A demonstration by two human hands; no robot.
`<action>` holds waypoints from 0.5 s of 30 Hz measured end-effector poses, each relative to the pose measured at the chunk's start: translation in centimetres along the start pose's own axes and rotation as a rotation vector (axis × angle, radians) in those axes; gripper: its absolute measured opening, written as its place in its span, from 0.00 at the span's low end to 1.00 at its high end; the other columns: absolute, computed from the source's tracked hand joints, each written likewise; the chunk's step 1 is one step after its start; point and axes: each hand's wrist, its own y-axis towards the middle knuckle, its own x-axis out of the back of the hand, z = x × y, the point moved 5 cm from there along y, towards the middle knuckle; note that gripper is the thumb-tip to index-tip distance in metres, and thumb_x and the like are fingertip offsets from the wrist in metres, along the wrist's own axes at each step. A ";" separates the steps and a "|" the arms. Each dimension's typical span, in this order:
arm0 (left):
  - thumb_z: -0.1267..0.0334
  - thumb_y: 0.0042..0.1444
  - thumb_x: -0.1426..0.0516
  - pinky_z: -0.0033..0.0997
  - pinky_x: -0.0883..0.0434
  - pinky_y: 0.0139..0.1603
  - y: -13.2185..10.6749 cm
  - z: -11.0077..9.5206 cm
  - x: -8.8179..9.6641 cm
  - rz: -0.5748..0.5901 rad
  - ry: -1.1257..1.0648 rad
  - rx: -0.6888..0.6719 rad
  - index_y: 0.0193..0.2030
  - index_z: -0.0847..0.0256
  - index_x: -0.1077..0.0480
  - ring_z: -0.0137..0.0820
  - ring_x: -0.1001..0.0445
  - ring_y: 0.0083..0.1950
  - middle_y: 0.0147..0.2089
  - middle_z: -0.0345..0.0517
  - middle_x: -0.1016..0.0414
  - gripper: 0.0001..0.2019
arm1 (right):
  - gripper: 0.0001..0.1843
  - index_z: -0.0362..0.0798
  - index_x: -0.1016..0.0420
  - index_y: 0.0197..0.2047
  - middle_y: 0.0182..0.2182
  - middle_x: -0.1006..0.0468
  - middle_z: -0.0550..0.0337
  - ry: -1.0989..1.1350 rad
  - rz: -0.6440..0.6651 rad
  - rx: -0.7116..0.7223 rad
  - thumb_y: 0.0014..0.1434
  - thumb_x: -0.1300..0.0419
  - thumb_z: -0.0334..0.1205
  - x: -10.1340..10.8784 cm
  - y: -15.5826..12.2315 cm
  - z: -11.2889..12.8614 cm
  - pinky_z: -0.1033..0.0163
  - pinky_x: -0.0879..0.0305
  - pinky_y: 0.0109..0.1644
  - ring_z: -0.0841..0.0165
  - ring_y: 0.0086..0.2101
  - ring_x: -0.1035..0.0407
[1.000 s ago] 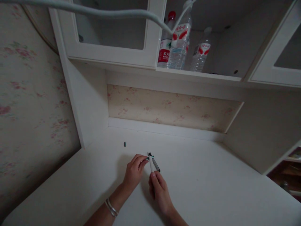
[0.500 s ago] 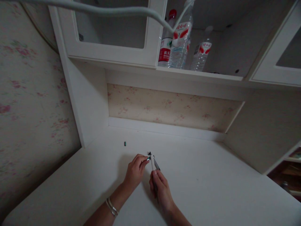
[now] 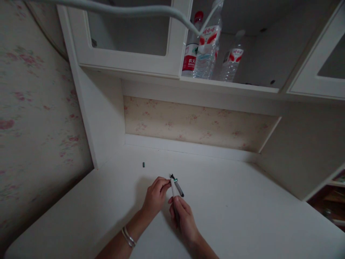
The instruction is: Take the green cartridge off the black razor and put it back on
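My right hand point(image 3: 183, 216) is closed around a slim stick-like tool point(image 3: 174, 189), white at its upper part and dark lower down. Along its right side slants a grey-and-black arm-like piece point(image 3: 179, 189), with a small green part point(image 3: 175, 180) near its top. A small black piece point(image 3: 171, 176) shows at the tool's far end. My left hand point(image 3: 156, 195) has its fingertips pinched together against the left side of the tool, near that end; whatever they hold is hidden. A small dark green cylinder point(image 3: 143, 164) lies apart on the tabletop, beyond my left hand.
The white desk point(image 3: 237, 208) spreads under both hands. Overhead hangs a cabinet shelf point(image 3: 229, 85) with several plastic bottles point(image 3: 207, 50). A white curved bar point(image 3: 140, 11) crosses the top of the view. A side panel point(image 3: 102, 111) stands at the left.
The green part, which showed between my left fingertips and the tool, now shows on the tool's right side. The grey-and-black piece shows more fully. Both hands stay nearly in place.
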 end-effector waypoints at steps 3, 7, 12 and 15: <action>0.65 0.62 0.49 0.28 0.30 0.38 0.0 0.0 0.0 0.003 -0.002 -0.001 0.39 0.60 0.32 0.29 0.29 0.37 0.36 0.44 0.30 0.05 | 0.26 0.44 0.31 0.35 0.16 0.41 0.69 -0.032 -0.059 0.022 0.58 0.46 0.63 0.5 0.1 0.5 0.73 0.58 0.14 0.78 0.13 0.52; 0.65 0.62 0.48 0.28 0.30 0.38 -0.1 0.0 -0.1 0.012 -0.003 0.002 0.40 0.59 0.32 0.29 0.29 0.38 0.36 0.44 0.30 0.05 | 0.27 0.43 0.32 0.34 0.15 0.41 0.69 -0.037 -0.031 0.008 0.58 0.46 0.63 0.4 0.1 0.5 0.73 0.58 0.14 0.77 0.13 0.52; 0.66 0.62 0.49 0.27 0.30 0.38 0.0 -0.3 0.0 0.007 -0.008 -0.016 0.39 0.60 0.33 0.29 0.29 0.38 0.36 0.44 0.30 0.04 | 0.26 0.43 0.32 0.34 0.15 0.40 0.69 -0.026 0.012 0.006 0.59 0.46 0.62 0.2 0.1 0.3 0.72 0.59 0.14 0.78 0.13 0.53; 0.67 0.62 0.48 0.27 0.30 0.38 -0.1 -0.2 0.0 0.004 0.013 -0.028 0.40 0.60 0.33 0.29 0.29 0.38 0.36 0.44 0.30 0.04 | 0.26 0.43 0.31 0.35 0.15 0.41 0.69 -0.019 -0.057 0.032 0.58 0.46 0.62 0.7 0.2 0.5 0.73 0.59 0.14 0.78 0.14 0.53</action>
